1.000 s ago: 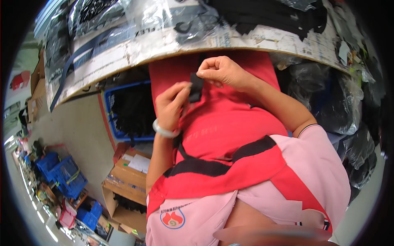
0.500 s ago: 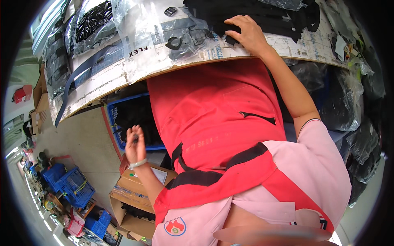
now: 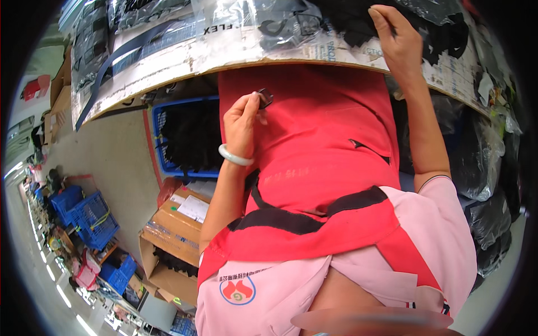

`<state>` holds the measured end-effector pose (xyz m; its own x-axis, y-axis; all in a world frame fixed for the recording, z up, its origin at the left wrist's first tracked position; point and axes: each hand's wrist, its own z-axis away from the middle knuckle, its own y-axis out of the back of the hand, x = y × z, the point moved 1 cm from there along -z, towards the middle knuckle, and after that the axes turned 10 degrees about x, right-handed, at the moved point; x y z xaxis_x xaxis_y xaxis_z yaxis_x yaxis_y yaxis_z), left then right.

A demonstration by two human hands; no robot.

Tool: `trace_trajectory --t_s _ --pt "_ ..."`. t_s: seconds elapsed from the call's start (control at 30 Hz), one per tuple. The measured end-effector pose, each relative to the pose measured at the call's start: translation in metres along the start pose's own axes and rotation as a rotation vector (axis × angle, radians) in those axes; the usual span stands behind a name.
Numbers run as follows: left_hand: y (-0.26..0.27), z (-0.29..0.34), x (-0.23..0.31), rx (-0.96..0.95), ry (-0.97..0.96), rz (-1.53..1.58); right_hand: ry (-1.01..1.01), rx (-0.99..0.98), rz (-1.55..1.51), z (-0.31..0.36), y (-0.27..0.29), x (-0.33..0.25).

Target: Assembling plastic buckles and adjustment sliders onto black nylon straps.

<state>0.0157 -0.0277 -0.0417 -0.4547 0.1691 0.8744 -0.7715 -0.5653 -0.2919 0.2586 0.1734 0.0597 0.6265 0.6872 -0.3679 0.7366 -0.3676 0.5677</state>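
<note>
A small black plastic buckle (image 3: 265, 98) is pinched between the thumb and fingers of my left hand (image 3: 241, 124), held over my red apron (image 3: 319, 131) just short of the table edge. Farther up and to the right, my right hand (image 3: 402, 47) is raised over the table, its thumb and fingers drawn together. Dark pieces of black fabric (image 3: 358, 25) lie beside and behind those fingertips. Whatever the right hand may be pinching cannot be made out against the dark cloth.
The worn white tabletop (image 3: 185, 61) carries clear plastic bags (image 3: 235, 42) and a dark strap (image 3: 106, 70) hanging over its edge. Beneath it, a blue crate (image 3: 158, 134) holds black material. An open carton (image 3: 174, 224) stands at my left; plastic-wrapped black bundles (image 3: 476, 151) sit at right.
My left hand has risen from beside the crate to in front of the apron, bringing the buckle along. The right hand has lifted off the black fabric and shifted right. The view has tilted.
</note>
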Motion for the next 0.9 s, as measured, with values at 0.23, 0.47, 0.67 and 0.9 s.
trace_trajectory --t_s 0.23,0.47,0.67,0.9 --pt "-0.02 0.008 0.006 -0.064 0.202 0.195 -0.826 -0.828 -0.922 0.07 -0.021 -0.089" --pt "-0.007 0.011 -0.004 -0.096 0.283 0.138 -0.978 -0.871 -0.954 0.083 -0.041 -0.09" --pt "-0.009 0.007 -0.008 -0.02 0.281 0.312 -0.939 -0.839 -0.895 0.078 -0.039 -0.093" --pt "-0.015 0.007 0.0 -0.14 0.29 0.245 -0.947 -0.901 -0.939 0.09 -0.049 -0.091"
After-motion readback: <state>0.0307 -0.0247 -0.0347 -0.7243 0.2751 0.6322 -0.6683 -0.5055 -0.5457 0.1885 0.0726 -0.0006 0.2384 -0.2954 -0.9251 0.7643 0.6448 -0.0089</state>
